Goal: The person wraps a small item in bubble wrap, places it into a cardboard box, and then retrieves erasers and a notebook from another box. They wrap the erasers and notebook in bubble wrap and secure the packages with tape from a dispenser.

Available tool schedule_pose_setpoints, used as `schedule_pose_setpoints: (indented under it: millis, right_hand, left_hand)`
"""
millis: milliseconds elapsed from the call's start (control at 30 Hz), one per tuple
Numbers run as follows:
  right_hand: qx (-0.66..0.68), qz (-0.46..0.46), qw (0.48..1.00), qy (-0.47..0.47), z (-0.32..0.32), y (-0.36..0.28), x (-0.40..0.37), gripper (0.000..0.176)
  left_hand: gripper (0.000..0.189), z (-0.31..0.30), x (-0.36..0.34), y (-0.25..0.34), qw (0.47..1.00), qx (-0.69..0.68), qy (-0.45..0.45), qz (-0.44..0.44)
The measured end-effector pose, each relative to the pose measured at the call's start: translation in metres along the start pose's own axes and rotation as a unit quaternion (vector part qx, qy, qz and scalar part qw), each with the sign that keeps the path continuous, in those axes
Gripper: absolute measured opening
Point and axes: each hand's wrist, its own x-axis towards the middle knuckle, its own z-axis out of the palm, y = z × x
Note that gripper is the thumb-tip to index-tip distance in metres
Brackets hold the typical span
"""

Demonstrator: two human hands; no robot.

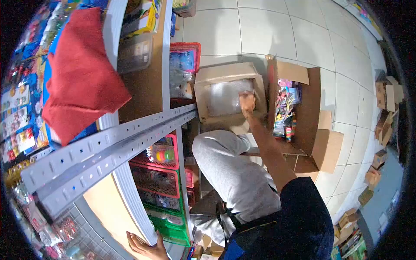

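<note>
My right hand (247,102) reaches down into an open cardboard box (223,73) on the floor. Its fingers are curled closed at the right side of a clear plastic bag (223,97) that lies in the box. The fingertips are hard to make out. My left hand (147,248) rests on a pale shelf board (113,208) at the lower left, fingers spread on top and thumb by its white front edge. It holds nothing.
Right of the box stands another open carton (308,110) with many colourful small items. A red cloth (86,78) lies on the upper shelf. A perforated metal shelf post (108,141) crosses the left side. Red baskets (158,182) and a green basket (169,227) fill lower shelves.
</note>
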Motion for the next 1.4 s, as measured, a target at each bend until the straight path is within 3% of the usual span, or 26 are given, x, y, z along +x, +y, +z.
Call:
schedule_pose_setpoints:
  millis: [100,200,300,333,433,500,567,600,667,700,767,800,867,900,967,1000,1033,1100,1133,1233,1267,1333,1400]
  right_hand:
    - [-0.051,0.008,0.998,-0.041,-0.014,-0.018,-0.003,0.037]
    - [0.172,0.062,0.977,-0.113,-0.026,-0.028,0.007,0.051]
    - [0.116,0.027,0.987,-0.105,-0.079,-0.088,-0.027,0.065]
    - [0.173,0.002,0.975,-0.142,-0.091,-0.097,-0.032,0.06]
    - [0.461,0.025,0.833,-0.306,-0.134,-0.128,-0.05,0.05]
    - [0.514,0.112,0.785,-0.327,-0.195,-0.201,-0.097,0.041]
    - [0.617,0.12,0.602,-0.492,-0.225,-0.23,-0.114,0.04]
    - [0.634,0.192,0.578,-0.477,-0.237,-0.25,-0.129,0.042]
    - [0.662,0.144,0.473,-0.563,-0.255,-0.291,-0.17,0.046]
    - [0.662,0.15,0.419,-0.603,-0.261,-0.305,-0.188,0.048]
    - [0.638,0.183,0.319,-0.676,-0.271,-0.335,-0.219,0.05]
    - [0.616,0.212,0.272,-0.708,-0.274,-0.349,-0.233,0.051]
    - [0.56,0.275,0.174,-0.762,-0.274,-0.377,-0.262,0.053]
    - [0.528,0.307,0.124,-0.782,-0.271,-0.389,-0.277,0.054]
    - [0.491,0.28,0.15,-0.812,-0.26,-0.409,-0.301,0.054]
    - [0.486,0.218,0.22,-0.817,-0.255,-0.415,-0.306,0.054]
    - [0.479,0.178,0.253,-0.821,-0.25,-0.419,-0.309,0.053]
    - [0.457,0.114,0.305,-0.828,-0.242,-0.426,-0.319,0.051]
    - [0.447,0.095,0.323,-0.829,-0.237,-0.427,-0.331,0.05]
    - [0.428,0.035,0.377,-0.82,-0.224,-0.429,-0.376,0.046]
    - [0.425,0.001,0.399,-0.813,-0.22,-0.429,-0.394,0.045]
    - [0.422,-0.11,0.458,-0.774,-0.208,-0.431,-0.436,0.042]
    - [0.411,-0.199,0.502,-0.735,-0.201,-0.437,-0.465,0.04]
  left_hand:
    - [0.086,0.026,-0.012,-0.011,0.991,-0.112,0.067,-0.027]
    - [0.09,0.026,-0.01,-0.013,0.994,-0.085,0.061,-0.029]
    - [0.089,0.02,-0.008,-0.009,0.992,-0.1,0.07,-0.02]
    - [0.088,0.018,-0.007,-0.008,0.993,-0.099,0.069,-0.019]
    - [0.075,0.009,-0.01,0.001,0.985,-0.13,0.114,0.021]
    - [0.068,0.006,-0.02,0.007,0.968,-0.183,0.159,0.063]
    - [0.048,0.0,-0.017,0.042,0.901,-0.372,0.196,0.105]
    - [0.038,-0.016,-0.014,0.069,0.885,-0.434,0.159,0.051]
    - [0.034,-0.013,-0.003,0.108,0.8,-0.598,0.054,-0.009]
    - [0.045,0.006,0.008,0.135,0.607,-0.79,0.03,-0.082]
    - [0.077,0.059,0.027,0.162,0.424,-0.896,-0.112,-0.068]
    - [0.092,0.046,0.037,0.166,0.335,-0.927,-0.157,-0.052]
    - [0.095,0.027,0.049,0.166,0.171,-0.973,-0.154,-0.008]
    - [0.091,0.014,0.05,0.16,0.154,-0.983,-0.093,0.044]
    - [0.081,-0.005,0.052,0.136,0.184,-0.979,0.038,0.082]
    - [0.066,-0.003,0.049,0.118,0.159,-0.982,0.074,0.073]
    - [0.051,-0.016,0.039,0.096,0.151,-0.982,0.114,0.011]
    - [0.039,-0.004,0.024,0.052,0.165,-0.964,0.211,0.004]
    - [0.045,-0.021,0.015,0.031,0.141,-0.965,0.205,-0.082]
    - [0.044,0.024,-0.006,0.0,0.163,-0.981,0.105,0.016]
    - [0.044,0.024,-0.014,0.001,0.093,-0.994,0.048,-0.012]
    - [0.045,0.0,-0.031,0.001,0.151,-0.983,0.097,-0.049]
    - [0.04,-0.053,-0.045,0.002,0.208,-0.932,0.212,-0.206]
